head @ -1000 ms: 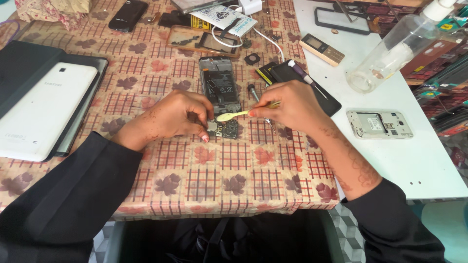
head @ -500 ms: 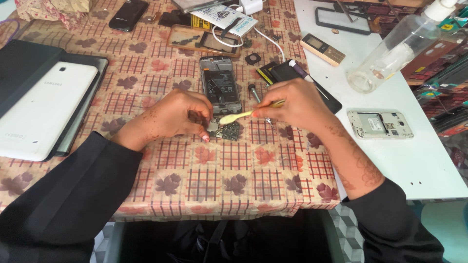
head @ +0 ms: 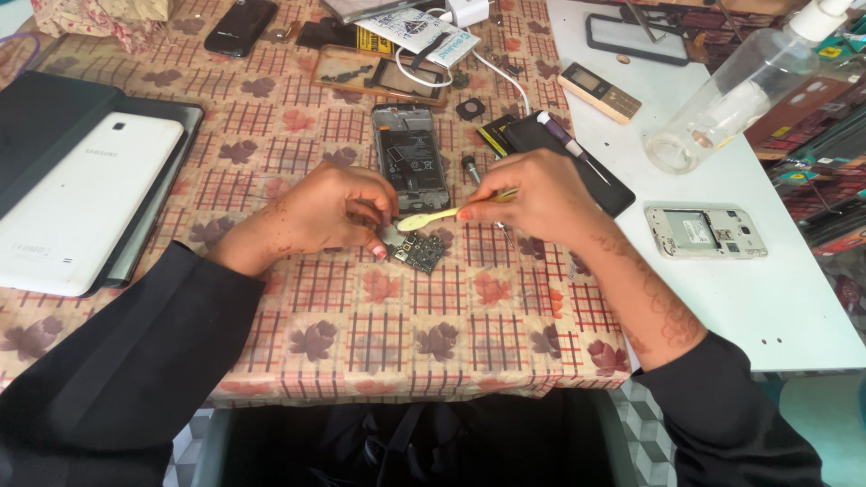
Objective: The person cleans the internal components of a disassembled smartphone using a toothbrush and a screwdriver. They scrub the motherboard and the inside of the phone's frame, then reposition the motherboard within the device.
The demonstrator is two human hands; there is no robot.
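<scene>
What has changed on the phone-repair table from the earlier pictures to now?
Hardly anything. The right hand still grips the yellow tool, its tip by the small circuit board, which the left hand still steadies. The opened phone and white tablet lie as before.

Two hands work here, the left hand [head: 320, 216] and the right hand [head: 532, 198], with one yellow tool [head: 442, 215] and one small circuit board [head: 418, 250] between them. One opened phone [head: 410, 162] lies at 12 o'clock from the board, one white tablet [head: 77, 203] at 9 o'clock, one black phone [head: 240, 25] at 11 o'clock, and one white phone shell [head: 705, 232] at 3 o'clock. Toward 1 o'clock there are one slim gold phone [head: 599, 91], one clear bottle [head: 735, 95], one screwdriver [head: 568, 142] and one black frame [head: 640, 41].
</scene>
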